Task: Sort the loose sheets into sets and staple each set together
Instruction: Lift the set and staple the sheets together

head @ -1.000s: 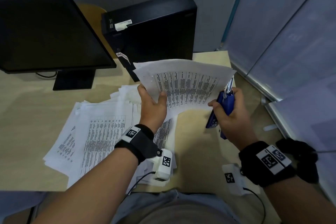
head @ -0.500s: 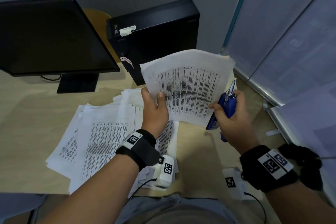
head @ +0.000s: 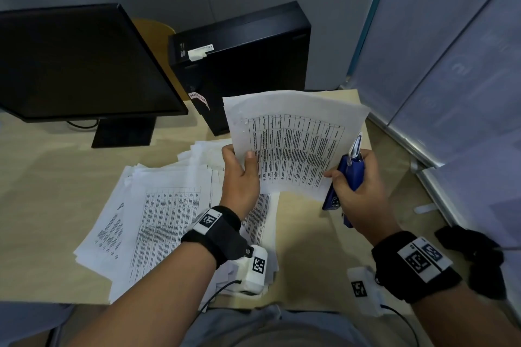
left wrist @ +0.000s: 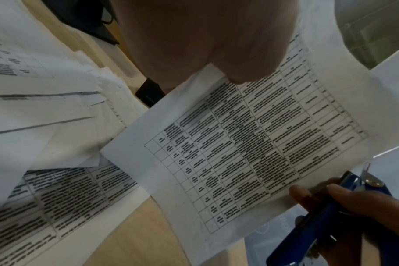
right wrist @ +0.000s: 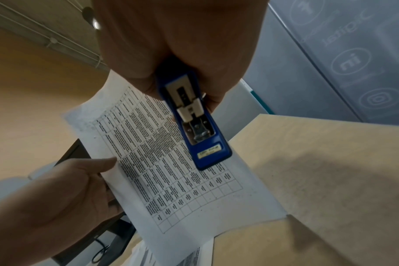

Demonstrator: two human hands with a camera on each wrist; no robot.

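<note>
Left hand (head: 239, 177) pinches the set (head: 293, 146) mid-frame; right hand (head: 358, 186) clamps the stapler (head: 351, 170) at its right edge, nose pointing up.

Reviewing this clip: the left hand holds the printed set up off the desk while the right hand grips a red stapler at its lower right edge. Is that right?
One detail is wrong: the stapler is blue, not red, as the right wrist view shows plainly. The rest stands: the left hand holds the printed set off the desk, and the right hand grips the stapler at its lower right edge.
</note>
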